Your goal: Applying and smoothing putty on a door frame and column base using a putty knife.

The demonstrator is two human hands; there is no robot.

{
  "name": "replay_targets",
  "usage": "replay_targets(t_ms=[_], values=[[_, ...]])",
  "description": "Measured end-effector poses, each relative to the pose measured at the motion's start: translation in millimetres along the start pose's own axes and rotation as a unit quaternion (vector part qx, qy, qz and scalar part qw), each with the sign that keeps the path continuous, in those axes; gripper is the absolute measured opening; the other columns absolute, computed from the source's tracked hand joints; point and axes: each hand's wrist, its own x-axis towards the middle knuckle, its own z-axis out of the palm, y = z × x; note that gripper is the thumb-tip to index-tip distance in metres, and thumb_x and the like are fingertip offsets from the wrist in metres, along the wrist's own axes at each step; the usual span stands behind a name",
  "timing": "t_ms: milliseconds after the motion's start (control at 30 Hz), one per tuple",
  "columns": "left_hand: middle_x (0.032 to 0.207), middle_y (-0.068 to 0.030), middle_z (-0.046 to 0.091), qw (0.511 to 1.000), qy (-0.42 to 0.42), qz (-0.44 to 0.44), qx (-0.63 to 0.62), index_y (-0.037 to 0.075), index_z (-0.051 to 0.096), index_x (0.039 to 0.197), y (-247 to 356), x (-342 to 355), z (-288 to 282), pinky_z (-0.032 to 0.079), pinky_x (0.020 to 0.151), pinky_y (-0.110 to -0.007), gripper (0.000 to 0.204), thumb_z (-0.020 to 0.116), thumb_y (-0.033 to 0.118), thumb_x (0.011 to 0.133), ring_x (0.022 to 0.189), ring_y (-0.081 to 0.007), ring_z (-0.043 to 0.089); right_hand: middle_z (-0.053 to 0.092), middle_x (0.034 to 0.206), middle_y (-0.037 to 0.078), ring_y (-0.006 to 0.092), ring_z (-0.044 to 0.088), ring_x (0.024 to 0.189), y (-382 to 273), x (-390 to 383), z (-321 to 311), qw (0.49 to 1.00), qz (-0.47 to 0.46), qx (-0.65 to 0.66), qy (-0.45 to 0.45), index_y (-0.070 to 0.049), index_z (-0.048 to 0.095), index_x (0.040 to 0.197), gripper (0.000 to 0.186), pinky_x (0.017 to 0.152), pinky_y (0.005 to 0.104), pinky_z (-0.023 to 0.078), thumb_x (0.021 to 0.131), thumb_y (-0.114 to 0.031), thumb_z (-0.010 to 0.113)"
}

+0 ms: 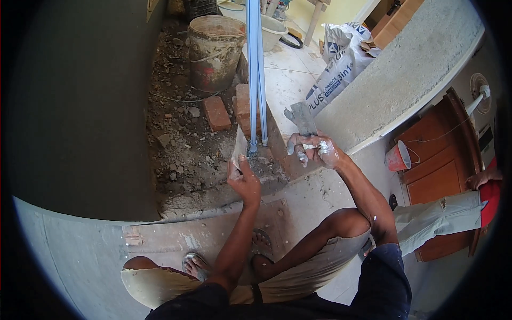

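Note:
My left hand [244,178] is closed, pinching a thin, pale, pointed flat piece [239,148] that sticks up from the fingers. Whether it is a blade or a stiff sheet I cannot make out. To its right, my right hand [319,151] is wrapped round a putty knife [303,118], whose broad grey blade points up and away from me. White paste smears the fingers and knuckles of that hand. Both hands are raised over rubble-strewn ground [186,154], apart from each other. Two light-blue pipes [256,80] rise between them, just beyond.
A dirty bucket [217,53] and red bricks [217,113] stand on the rubble. A dark wall panel [85,117] rises at left, a low grey wall [394,80] at right. Behind it lies a white sack [341,69]. At far right are another person [448,213] and a red bucket [397,157].

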Motion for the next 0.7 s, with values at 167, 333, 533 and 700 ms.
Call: replay_targets(t_ms=[167,333,533,700], values=[[0.103,-0.0226,0.059,0.982,-0.046,0.175,0.047,-0.012,0.054,0.106,49.6,-23.4,13.1,0.045,0.081,-0.034,0.025,0.049,0.0,0.084,0.094,-0.0283,0.059,0.049,0.067,0.008,0.0142,0.042,0.056,-38.7,-9.2,38.8,0.973,0.058,0.15,-0.163,0.003,0.055,0.091,0.036,0.057,0.0291,0.038,0.074,-0.029,0.05],[0.108,-0.0228,0.057,0.972,-0.065,0.223,0.021,-0.012,0.053,0.108,55.9,-28.9,17.0,0.043,0.086,-0.035,0.026,0.047,0.0,0.086,0.101,-0.0281,0.056,0.046,0.064,0.009,0.0159,0.039,0.051,-50.9,-15.0,52.0,0.966,0.084,0.212,-0.123,-0.007,0.052,0.097,0.04,0.054,0.0326,0.034,0.062,-0.028,0.052],[0.112,-0.0225,0.056,0.963,-0.117,0.24,0.038,-0.009,0.055,0.11,54.6,-30.5,15.2,0.042,0.09,-0.037,0.035,0.045,-0.007,0.077,0.105,-0.0331,0.056,0.045,0.064,0.009,0.0181,0.04,0.056,-40.7,-14.5,41.6,0.96,0.087,0.241,-0.112,-0.011,0.052,0.099,0.042,0.054,0.0326,0.034,0.061,-0.028,0.053],[0.111,-0.0217,0.057,0.963,-0.136,0.23,0.038,-0.007,0.054,0.111,51.1,-36.6,18.6,0.042,0.091,-0.037,0.036,0.045,-0.007,0.077,0.105,-0.0325,0.056,0.048,0.069,0.01,0.0199,0.043,0.059,-38.8,-10.6,43.7,0.944,0.056,0.26,-0.197,-0.004,0.05,0.099,0.04,0.055,0.0334,0.037,0.065,-0.026,0.052]])
